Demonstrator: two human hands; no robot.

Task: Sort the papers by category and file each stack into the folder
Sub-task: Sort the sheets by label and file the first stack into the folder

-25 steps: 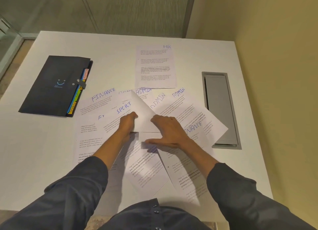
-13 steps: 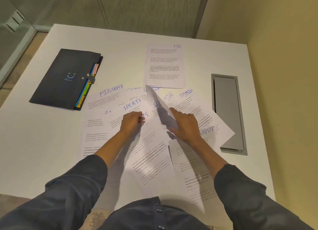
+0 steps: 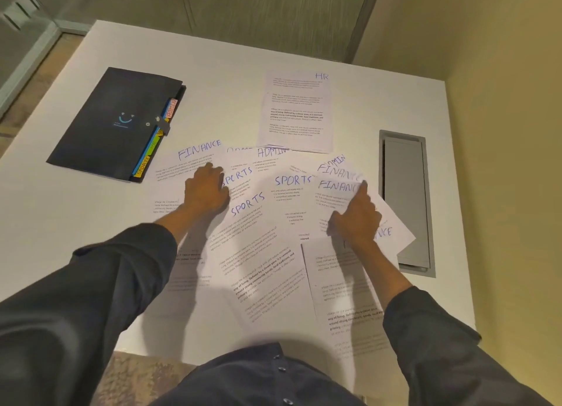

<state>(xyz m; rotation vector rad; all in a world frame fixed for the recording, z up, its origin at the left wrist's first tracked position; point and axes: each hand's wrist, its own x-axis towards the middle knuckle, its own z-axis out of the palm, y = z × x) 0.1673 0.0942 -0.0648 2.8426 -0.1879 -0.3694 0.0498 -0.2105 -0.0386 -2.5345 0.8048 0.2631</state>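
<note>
A loose fan of printed papers [image 3: 261, 253] is spread over the middle of the white bench [image 3: 76, 223], with handwritten headings reading FINANCE, ADMIN and SPORTS; the sheets overlap one another at differing angles. A separate sheet headed HR [image 3: 296, 110] is laid apart, just beyond the fan toward the far edge. The left hand [image 3: 205, 189] is laid flat on the papers beside a SPORTS heading, its fingers straight and spread, nothing being grasped. The right hand [image 3: 357, 217] is pressed on the right-hand sheets, its forefinger stretched out to the corner of a FINANCE sheet; whether a sheet is pinched beneath it cannot be told. The dark folder [image 3: 112, 122], marked with a small smiling face and closed by a strap, is placed at the far left of the bench, coloured index tabs being shown along its right edge. A grey cable hatch [image 3: 406, 202] is set into the bench surface at the right. Plain yellowish walls are seen to the right, and a pale panelled wall behind the bench.
</note>
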